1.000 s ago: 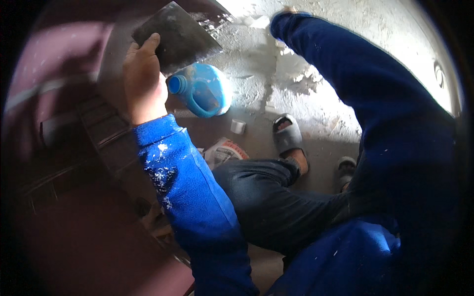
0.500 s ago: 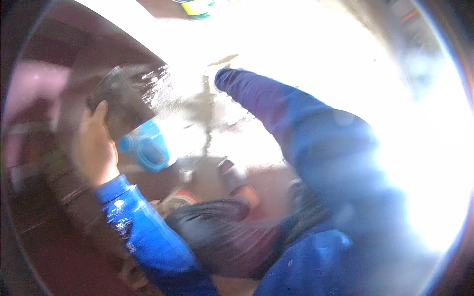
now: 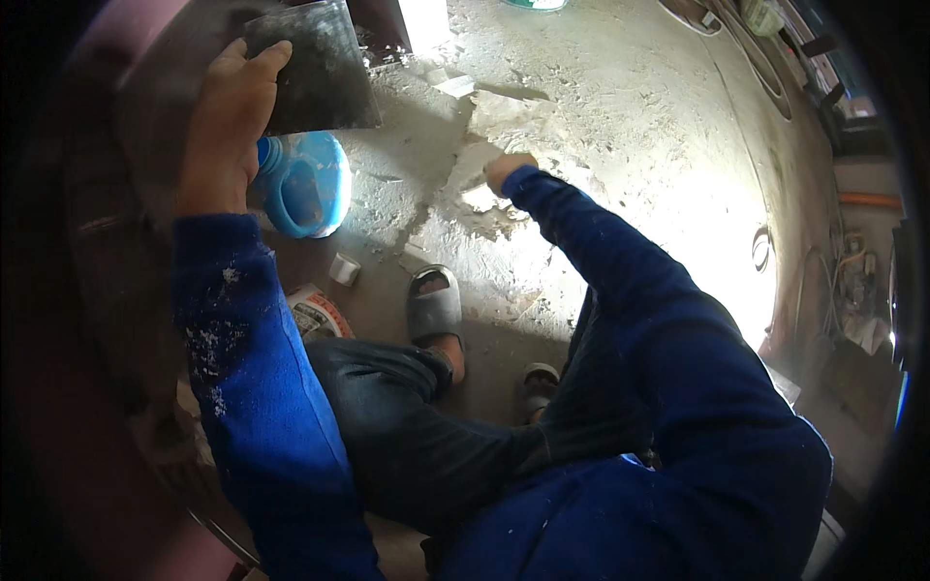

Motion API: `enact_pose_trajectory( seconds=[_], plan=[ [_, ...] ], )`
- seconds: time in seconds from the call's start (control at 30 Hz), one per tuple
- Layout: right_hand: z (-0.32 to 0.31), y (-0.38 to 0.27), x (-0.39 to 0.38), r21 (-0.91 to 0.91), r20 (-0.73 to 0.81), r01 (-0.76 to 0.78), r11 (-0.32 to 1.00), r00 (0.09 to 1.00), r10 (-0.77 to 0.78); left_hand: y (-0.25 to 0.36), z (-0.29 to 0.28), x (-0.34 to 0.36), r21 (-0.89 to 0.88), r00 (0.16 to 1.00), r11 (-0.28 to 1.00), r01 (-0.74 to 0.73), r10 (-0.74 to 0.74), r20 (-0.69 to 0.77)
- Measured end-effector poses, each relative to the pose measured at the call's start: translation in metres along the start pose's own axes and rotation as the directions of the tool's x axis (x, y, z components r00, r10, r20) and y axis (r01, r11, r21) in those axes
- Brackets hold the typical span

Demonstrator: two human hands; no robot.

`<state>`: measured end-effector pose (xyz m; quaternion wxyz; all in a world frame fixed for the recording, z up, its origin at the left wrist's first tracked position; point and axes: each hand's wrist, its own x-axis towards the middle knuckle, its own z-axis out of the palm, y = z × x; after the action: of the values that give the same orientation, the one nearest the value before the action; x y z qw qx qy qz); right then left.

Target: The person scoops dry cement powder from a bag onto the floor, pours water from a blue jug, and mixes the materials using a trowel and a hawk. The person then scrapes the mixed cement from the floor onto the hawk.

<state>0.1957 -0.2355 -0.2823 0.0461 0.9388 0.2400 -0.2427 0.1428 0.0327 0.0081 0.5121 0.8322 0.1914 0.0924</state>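
My left hand [image 3: 227,131], in a blue sleeve flecked with white, grips a dark square flat plate [image 3: 320,73] with pale smears on it. Just below the plate lies a blue plastic jug [image 3: 315,189] with a handle, its neck partly behind my hand. My right hand [image 3: 509,169] is stretched forward over rough, white-patched concrete [image 3: 581,126]. Its fingers look curled; whatever they hold is hidden or too indistinct to name.
My feet in grey slides [image 3: 433,310] are below. A printed bag [image 3: 310,312] and a small white block [image 3: 344,269] lie beside them. A green container [image 3: 533,5] is at the top. Hoses [image 3: 756,68] and clutter [image 3: 857,290] line the right side.
The view has shifted and the glare has eased. My right hand has moved lower relative to the jug and now shows past the sleeve. My left hand still holds the plate.
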Motion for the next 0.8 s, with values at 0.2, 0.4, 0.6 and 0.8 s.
enact_pose_trajectory(
  seconds=[0.2, 0.4, 0.6, 0.8],
  plan=[
    [0.009, 0.025, -0.058, -0.150, 0.158, 0.166, 0.975, 0.977, -0.142, 0.001, 0.008, -0.026, 0.094, 0.999, 0.994, -0.047, 0.048, -0.002],
    [-0.014, 0.082, -0.100, 0.673, 0.249, -0.173, 0.719, 0.968, 0.000, -0.053, 0.079, 0.006, -0.307, 0.991, 0.946, 0.106, -0.125, -0.042],
    [-0.004, 0.108, -0.158, 0.979, 0.175, -0.174, 0.103, 0.985, 0.002, -0.213, 0.206, -0.051, -0.567, 0.824, 0.640, 0.519, -0.551, 0.131],
    [-0.023, 0.102, -0.183, 0.996, 0.076, -0.079, 0.047, 0.995, 0.059, -0.276, 0.274, -0.099, -0.579, 0.936, 0.777, 0.246, -0.035, 0.351]
  ],
)
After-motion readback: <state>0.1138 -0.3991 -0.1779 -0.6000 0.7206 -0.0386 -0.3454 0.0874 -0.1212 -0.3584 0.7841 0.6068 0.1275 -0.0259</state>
